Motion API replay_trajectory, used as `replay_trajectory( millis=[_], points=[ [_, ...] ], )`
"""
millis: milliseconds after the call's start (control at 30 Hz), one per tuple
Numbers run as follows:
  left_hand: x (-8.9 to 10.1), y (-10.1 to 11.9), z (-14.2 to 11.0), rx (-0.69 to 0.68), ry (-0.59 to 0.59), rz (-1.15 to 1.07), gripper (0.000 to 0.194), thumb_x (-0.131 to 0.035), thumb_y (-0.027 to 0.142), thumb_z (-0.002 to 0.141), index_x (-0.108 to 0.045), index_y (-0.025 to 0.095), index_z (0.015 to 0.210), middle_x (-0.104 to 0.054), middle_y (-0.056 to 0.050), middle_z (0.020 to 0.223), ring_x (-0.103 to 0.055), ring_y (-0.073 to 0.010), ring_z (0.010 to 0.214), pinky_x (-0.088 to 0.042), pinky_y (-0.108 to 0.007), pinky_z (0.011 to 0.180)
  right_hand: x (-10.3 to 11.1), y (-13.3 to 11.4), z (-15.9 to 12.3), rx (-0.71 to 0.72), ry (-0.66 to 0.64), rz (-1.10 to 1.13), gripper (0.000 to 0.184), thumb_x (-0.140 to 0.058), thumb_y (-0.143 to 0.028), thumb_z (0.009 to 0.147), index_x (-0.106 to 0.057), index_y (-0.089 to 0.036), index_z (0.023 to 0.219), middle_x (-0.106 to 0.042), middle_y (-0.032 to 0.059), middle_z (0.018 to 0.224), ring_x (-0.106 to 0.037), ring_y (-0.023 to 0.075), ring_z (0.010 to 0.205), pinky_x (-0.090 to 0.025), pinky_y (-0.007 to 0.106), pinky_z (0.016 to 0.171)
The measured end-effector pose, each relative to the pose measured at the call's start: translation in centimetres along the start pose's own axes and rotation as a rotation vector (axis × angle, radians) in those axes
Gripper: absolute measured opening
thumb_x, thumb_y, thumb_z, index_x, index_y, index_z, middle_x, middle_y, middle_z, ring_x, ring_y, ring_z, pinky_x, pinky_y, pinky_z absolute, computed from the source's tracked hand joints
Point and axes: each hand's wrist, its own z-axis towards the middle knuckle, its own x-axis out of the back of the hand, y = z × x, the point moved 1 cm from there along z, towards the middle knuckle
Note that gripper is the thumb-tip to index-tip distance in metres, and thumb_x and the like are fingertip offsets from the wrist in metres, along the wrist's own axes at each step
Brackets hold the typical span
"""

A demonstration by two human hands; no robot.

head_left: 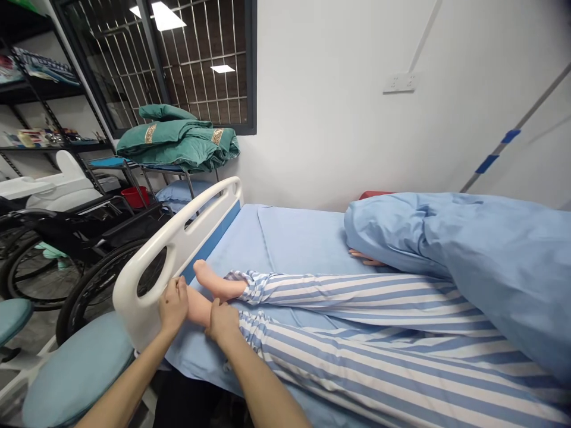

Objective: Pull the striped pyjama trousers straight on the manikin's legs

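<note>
I see my left forearm (134,370) and right forearm (263,377), both bare, stretched forward and converging, left hand (173,306) curled with its back toward me, right hand (224,324) likewise curled just to its right, slightly nearer, both palms hidden beneath.

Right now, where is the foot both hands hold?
In the head view, the foot is left of centre, near the white footboard, between the left hand at its toe end and the right hand at its ankle.

The person's hands (224,323) and forearms (263,374) are bare; a small dark spot (168,301) marks the left hand (173,308), and black clothing (185,401) shows between the forearms.
</note>
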Motion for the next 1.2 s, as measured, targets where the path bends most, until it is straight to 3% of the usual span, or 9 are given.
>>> replay_trajectory(
  millis=[133, 300, 433, 633, 733, 867, 1067, 1200],
  points=[
    [0.6, -0.1, -0.1, -0.104, -0.042, 0.218, 0.041, -0.024, 0.037, 0.091, -0.058, 0.016, 0.089, -0.067, -0.010, 0.083, -0.062, -0.0210, 0.073, -0.040, -0.028, 0.063, 0.5, -0.1, -0.4, -0.020, -0.021, -0.032, 0.069, -0.076, -0.037, 0.052, -0.049, -0.014, 0.112, -0.064, 0.0159, 0.098, -0.063, 0.0275, 0.087, -0.051, 0.035, 0.072],
    [1.9, 1.1, 2.1, -0.369, -0.299, 0.532, 0.041, -0.026, 0.026, 0.087, -0.064, 0.012, 0.085, -0.067, -0.016, 0.075, -0.064, -0.0297, 0.074, -0.042, -0.034, 0.060, 0.7, -0.2, -0.4, -0.014, -0.025, -0.024, 0.067, -0.077, -0.036, 0.052, -0.050, -0.014, 0.109, -0.063, 0.0172, 0.097, -0.063, 0.0281, 0.087, -0.051, 0.035, 0.072],
    [2.3, 2.6, 3.4, -0.537, -0.498, 0.596, 0.040, -0.030, 0.018, 0.084, -0.069, 0.010, 0.080, -0.068, -0.018, 0.081, -0.064, -0.0305, 0.078, -0.043, -0.037, 0.064, 0.7, -0.2, -0.5, 0.004, -0.014, -0.022, 0.067, -0.077, -0.035, 0.052, -0.050, -0.011, 0.109, -0.063, 0.0182, 0.096, -0.063, 0.0285, 0.087, -0.051, 0.037, 0.071],
    [1.3, 4.0, 3.4, -0.701, -0.665, 0.611, 0.037, -0.037, 0.020, 0.082, -0.071, 0.008, 0.077, -0.068, -0.019, 0.080, -0.063, -0.0297, 0.081, -0.043, -0.038, 0.072, 0.9, -0.1, -0.7, 0.015, 0.005, -0.023, 0.066, -0.075, -0.035, 0.054, -0.050, -0.011, 0.109, -0.063, 0.0163, 0.094, -0.063, 0.0272, 0.086, -0.051, 0.037, 0.071],
    [0.7, 3.4, 3.3, -0.659, -0.622, 0.548, 0.038, -0.037, 0.025, 0.083, -0.071, 0.010, 0.078, -0.067, -0.019, 0.080, -0.063, -0.0291, 0.080, -0.042, -0.038, 0.073, 0.8, -0.1, -0.7, 0.006, 0.028, -0.019, 0.064, -0.075, -0.035, 0.054, -0.050, -0.011, 0.108, -0.063, 0.0160, 0.094, -0.063, 0.0264, 0.085, -0.050, 0.037, 0.072],
    [0.3, 2.2, 2.8, -0.521, -0.467, 0.504, 0.045, -0.030, 0.030, 0.084, -0.070, 0.011, 0.076, -0.068, -0.017, 0.080, -0.063, -0.0284, 0.077, -0.042, -0.037, 0.068, 0.4, -0.1, -0.6, 0.001, 0.042, -0.036, 0.063, -0.075, -0.036, 0.054, -0.050, -0.012, 0.107, -0.063, 0.0155, 0.093, -0.063, 0.0259, 0.084, -0.050, 0.035, 0.071],
    [0.6, 2.0, 2.0, -0.220, -0.166, 0.383, 0.041, -0.030, 0.034, 0.085, -0.065, 0.016, 0.076, -0.068, -0.010, 0.084, -0.062, -0.0221, 0.074, -0.036, -0.028, 0.059, 0.1, 0.0, -0.7, 0.013, 0.051, -0.043, 0.062, -0.074, -0.036, 0.056, -0.048, -0.012, 0.107, -0.063, 0.0158, 0.092, -0.063, 0.0264, 0.082, -0.050, 0.035, 0.068],
    [0.6, 1.3, 1.6, -0.006, -0.111, 0.245, 0.038, -0.031, 0.035, 0.085, -0.063, 0.019, 0.074, -0.068, -0.007, 0.082, -0.060, -0.0190, 0.068, -0.031, -0.026, 0.055, 0.4, 0.0, -0.9, 0.006, 0.042, -0.041, 0.061, -0.073, -0.038, 0.058, -0.049, -0.012, 0.108, -0.063, 0.0154, 0.094, -0.062, 0.0258, 0.083, -0.049, 0.034, 0.070]
  ],
)
